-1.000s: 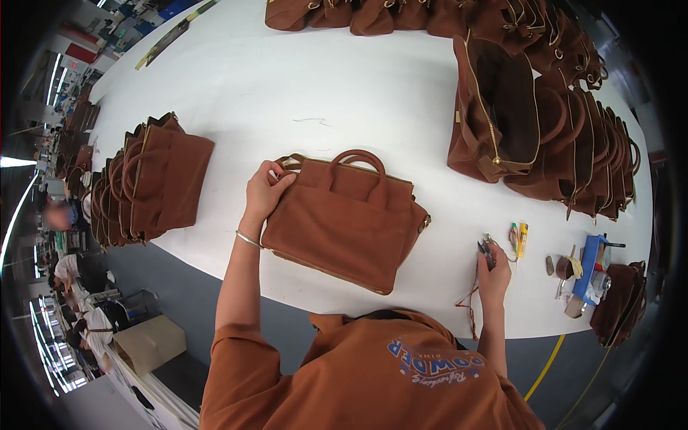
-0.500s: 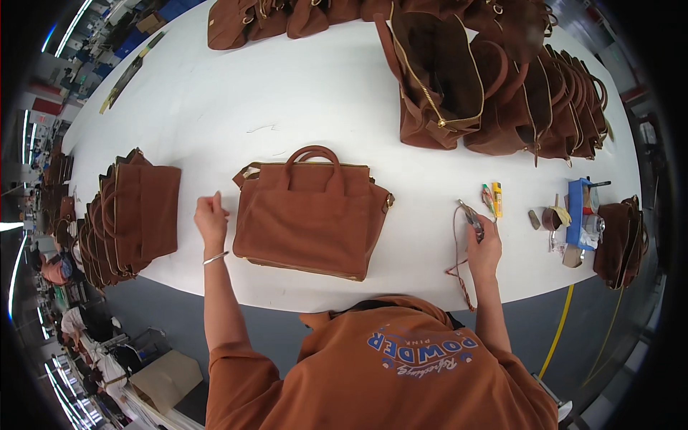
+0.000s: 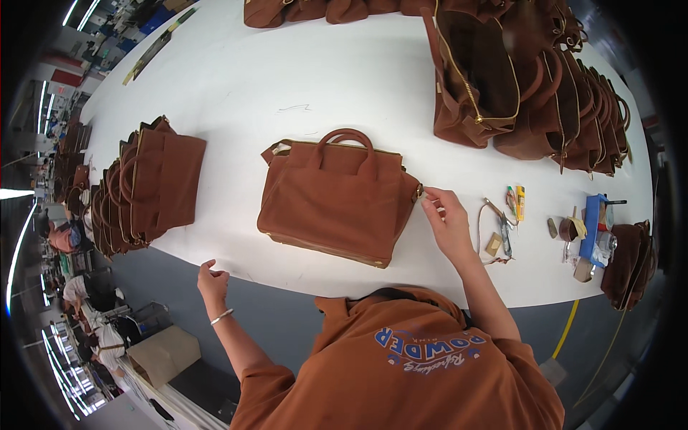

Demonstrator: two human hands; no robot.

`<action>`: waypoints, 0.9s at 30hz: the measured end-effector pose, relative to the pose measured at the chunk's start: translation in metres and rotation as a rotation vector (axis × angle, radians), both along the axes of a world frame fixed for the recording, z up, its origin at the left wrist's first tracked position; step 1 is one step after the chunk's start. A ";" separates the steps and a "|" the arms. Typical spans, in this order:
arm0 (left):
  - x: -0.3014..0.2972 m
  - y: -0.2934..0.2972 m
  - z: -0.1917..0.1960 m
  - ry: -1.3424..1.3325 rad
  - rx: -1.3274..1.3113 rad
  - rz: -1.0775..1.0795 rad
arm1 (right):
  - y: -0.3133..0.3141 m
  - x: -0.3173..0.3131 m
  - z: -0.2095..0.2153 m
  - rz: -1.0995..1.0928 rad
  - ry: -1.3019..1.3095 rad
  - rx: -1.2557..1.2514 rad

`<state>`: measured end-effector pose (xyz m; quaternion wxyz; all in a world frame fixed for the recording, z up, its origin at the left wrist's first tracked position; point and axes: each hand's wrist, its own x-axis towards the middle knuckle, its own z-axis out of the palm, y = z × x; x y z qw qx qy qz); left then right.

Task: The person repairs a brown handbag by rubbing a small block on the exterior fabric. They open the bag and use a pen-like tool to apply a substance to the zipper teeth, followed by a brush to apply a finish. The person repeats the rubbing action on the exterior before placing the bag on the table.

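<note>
A brown handbag (image 3: 333, 204) stands in the middle of the white table (image 3: 236, 93), slightly tilted, its two handles up. At its right end is a gold-coloured metal ring (image 3: 418, 190). My right hand (image 3: 450, 218) reaches to that ring, thumb and forefinger closed at it; the exact grip is too small to make out. By the table's front edge, left of the handbag, my left hand (image 3: 213, 285) hangs with curled fingers and nothing visible in them. Metal snips (image 3: 506, 236) with a cord lie on the table right of my right hand, beside a small tan square piece (image 3: 494, 244).
Similar brown bags (image 3: 179, 179) stand packed at the left. More open bags (image 3: 476, 79) crowd the far right, and others line the back. A yellow tube (image 3: 520, 203), a blue tray (image 3: 591, 229) of small items and a dark brown bag (image 3: 627, 265) sit at the right.
My right hand has let go of the snips, now on the table, and moved left to the handbag's ring. My left hand has drawn back toward the table's front edge. The view has shifted.
</note>
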<state>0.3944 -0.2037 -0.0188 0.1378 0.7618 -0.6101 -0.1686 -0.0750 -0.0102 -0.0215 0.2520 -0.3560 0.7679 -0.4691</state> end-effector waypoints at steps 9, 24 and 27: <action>-0.103 0.029 -0.006 0.612 -0.170 -0.233 | 0.007 0.045 0.012 0.115 -0.210 0.082; -0.197 0.055 0.039 0.594 -0.436 -0.391 | -0.012 0.042 0.049 0.153 -0.320 -0.275; -0.204 0.055 0.069 0.481 -0.528 -0.629 | -0.020 0.029 0.070 0.186 -0.356 -0.278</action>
